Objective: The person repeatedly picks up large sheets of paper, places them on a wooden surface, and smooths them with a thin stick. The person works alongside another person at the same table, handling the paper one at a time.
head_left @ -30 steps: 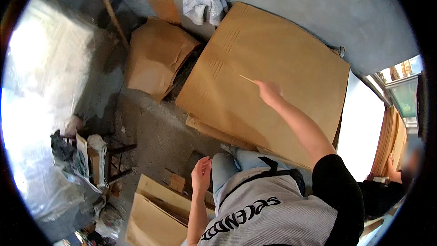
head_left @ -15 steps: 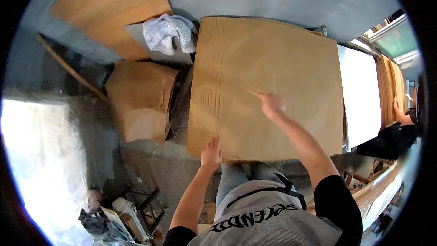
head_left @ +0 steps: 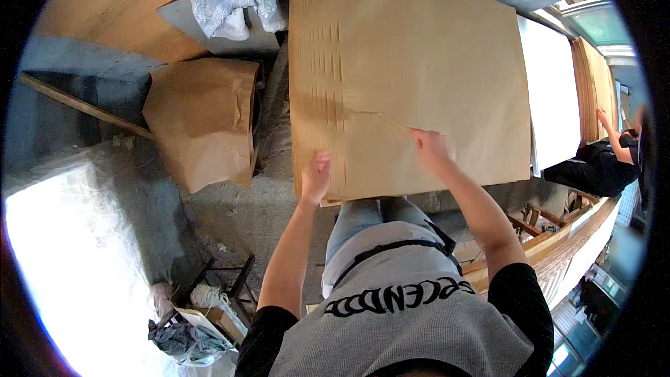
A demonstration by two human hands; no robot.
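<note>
Large brown cardboard sheet [head_left: 419, 77]: lying flat ahead of both grips. Left hand [head_left: 316, 176] is closing its grip on the sheet's near edge, steadying it. Right hand [head_left: 431, 150] is pinching a thin stick [head_left: 380, 120], tip on the surface; scoring appears underway, and the next stroke calls for firm bracing. Left of the grips: crumpled cardboard [head_left: 202, 119], white cloth [head_left: 234, 3]. Far right: another person's arm [head_left: 614, 141].

The cardboard sheet [head_left: 433, 63] is bare across its far half and right edge; only the thin stick [head_left: 384, 120] lies near its middle, a crumpled cloth [head_left: 234, 3] beyond its far left corner.
</note>
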